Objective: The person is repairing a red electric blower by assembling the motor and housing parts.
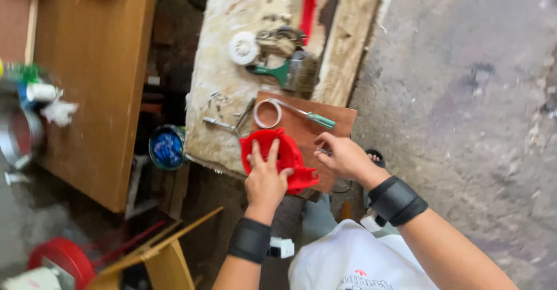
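- Red plastic housing (287,161): a round, moulded part with a squarer lug at its lower right; it lies at the near edge of the bench (223,87), partly on a brown wooden board (325,124).
- Left hand (266,179): laid flat on top of the red housing, fingers (264,153) spread apart and pressing on it rather than curled round it; a black wrist band (250,240) sits on the forearm.
- Right hand (342,157): just beside the housing on the board, fingers drawn together on a small metal piece (322,150), too small to identify; a black wrist band (398,200) is worn here too.
- On the board beyond the hands: a white ring (267,113) and a green-handled screwdriver (313,117) lying across it, its tip towards the ring.
- On the bare bench to the left of the board: a few loose metal screws and small parts (223,111).
- Farther back on the bench: a white round disc (243,48), a green-handled tool (275,71) and a brush-like clump (301,75), close together.
- Container: a blue round tin (167,146) stands below the bench's left edge, holding blue contents that cannot be made out.
- Surroundings: a wooden panel (98,63) to the left, grey concrete floor (464,92) to the right.
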